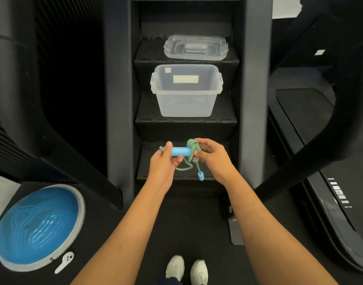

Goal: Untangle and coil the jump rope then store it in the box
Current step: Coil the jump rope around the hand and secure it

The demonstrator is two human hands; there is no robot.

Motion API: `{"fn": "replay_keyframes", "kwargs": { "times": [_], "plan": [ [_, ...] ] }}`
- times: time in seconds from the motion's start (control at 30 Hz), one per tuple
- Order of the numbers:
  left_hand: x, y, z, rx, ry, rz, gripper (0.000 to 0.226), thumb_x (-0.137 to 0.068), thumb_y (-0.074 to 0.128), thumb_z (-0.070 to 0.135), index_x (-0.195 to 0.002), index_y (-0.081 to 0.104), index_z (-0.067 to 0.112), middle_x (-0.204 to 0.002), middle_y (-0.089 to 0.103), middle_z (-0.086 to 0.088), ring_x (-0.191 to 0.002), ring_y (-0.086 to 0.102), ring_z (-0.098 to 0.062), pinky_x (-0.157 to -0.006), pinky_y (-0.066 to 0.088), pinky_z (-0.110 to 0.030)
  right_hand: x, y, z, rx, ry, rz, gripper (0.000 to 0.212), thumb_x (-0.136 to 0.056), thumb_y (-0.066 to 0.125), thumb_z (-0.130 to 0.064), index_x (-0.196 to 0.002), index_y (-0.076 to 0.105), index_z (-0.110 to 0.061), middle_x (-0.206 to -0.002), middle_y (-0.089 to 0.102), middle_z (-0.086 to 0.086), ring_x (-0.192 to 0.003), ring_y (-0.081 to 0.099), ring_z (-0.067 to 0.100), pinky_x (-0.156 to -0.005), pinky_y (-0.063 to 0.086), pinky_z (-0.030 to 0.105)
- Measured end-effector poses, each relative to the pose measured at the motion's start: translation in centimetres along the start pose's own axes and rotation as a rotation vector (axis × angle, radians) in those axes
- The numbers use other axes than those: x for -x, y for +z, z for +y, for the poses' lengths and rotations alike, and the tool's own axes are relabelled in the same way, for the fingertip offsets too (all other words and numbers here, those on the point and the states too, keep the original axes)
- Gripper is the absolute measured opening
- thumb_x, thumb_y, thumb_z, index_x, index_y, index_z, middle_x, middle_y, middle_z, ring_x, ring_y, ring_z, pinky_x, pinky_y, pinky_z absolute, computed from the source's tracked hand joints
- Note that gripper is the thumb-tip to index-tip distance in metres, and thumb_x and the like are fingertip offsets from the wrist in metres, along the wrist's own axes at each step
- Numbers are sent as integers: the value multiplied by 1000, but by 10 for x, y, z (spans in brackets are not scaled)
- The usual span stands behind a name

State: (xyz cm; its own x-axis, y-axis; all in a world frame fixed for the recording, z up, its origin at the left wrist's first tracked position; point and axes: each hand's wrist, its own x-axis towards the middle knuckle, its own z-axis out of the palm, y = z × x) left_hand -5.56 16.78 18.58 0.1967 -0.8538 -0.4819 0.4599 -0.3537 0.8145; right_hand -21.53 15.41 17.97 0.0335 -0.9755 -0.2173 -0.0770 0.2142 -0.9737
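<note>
Dark rubbery gym floor, with a treadmill (pixel 312 140) off at 3 o'clock and the black steps (pixel 186 124) of a stair machine straight ahead. Closest to us are the person's pale sneakers (pixel 185 268) at 6 o'clock, and a blue balance dome (pixel 37 225) sits on the floor around 8.

Both arms reach forward over the lowest step, forearms nearly parallel and wrists slightly bent in. The jump rope (pixel 194 148) is held in the air between the hands. The left hand (pixel 163 163) pinches the 9 o'clock end of the blue handle (pixel 179 151), thumb on top. The right hand (pixel 212 156) has its fingers curled around the green bunch wound at the handle's 3 o'clock end. So both grips are closed on the rope and neither is wide. One slack loop droops below the hands, and the second handle (pixel 200 176) dangles at about 5 o'clock from the bundle, so I'd say the coiling isn't quite finished.

What matters next is that the box (pixel 184 108) sits at 12 o'clock from the grip, one step up, open and looking empty. The handle's long axis runs 9 to 3, same as the box's long side, so I'd guess it drops in without turning. Both hands look about equally near, with the right carrying the bulk. The clear lid (pixel 196 47) lies one step further back.
</note>
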Motion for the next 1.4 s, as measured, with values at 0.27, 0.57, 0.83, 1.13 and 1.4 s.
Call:
{"fn": "replay_keyframes", "kwargs": {
  "times": [0.27,0.57,0.83,1.13,1.4],
  "plan": [
    [7,12,-7,-110,42,-148,80,-71,91,44,-134,54,10,-124,72,-10,-113,72,-22,-106,53,-46,18,23,-28,223,-94,8,40,-105,52,-19,-145,55,-24,-131,65,-10,-106,64,-2,-81,50,10],
    [6,15,14,-19,43,-206,47,-89,75,6,-131,56,-4,-117,71,-20,-98,74,-23,-83,59,-32,30,13,-39,222,-166,121,37,-100,60,-3,-129,69,-25,-112,73,-11,-103,70,5,-86,61,27],
    [13,16,19,-19,1,-295,48,-89,64,-1,-135,50,-4,-132,63,-28,-107,70,-27,-93,60,-41,35,6,-53,627,-369,186,23,-88,79,-12,-109,73,-17,-99,61,-1,-86,55,10,-77,52,22],
    [20,20,30,-97,-58,-351,24,-100,52,18,-117,67,11,-108,69,-8,-85,60,-13,-69,40,-29,37,3,-61,243,-223,103,49,-84,70,1,-121,66,-31,-104,70,-6,-84,69,17,-82,62,40],
    [19,18,42,-231,28,-434,23,-104,57,22,-110,72,7,-98,75,-6,-88,67,-14,-74,51,-28,32,-4,-63,94,-195,21,40,-87,66,2,-120,74,-18,-99,78,-4,-83,72,13,-70,58,26]
  ]
}}
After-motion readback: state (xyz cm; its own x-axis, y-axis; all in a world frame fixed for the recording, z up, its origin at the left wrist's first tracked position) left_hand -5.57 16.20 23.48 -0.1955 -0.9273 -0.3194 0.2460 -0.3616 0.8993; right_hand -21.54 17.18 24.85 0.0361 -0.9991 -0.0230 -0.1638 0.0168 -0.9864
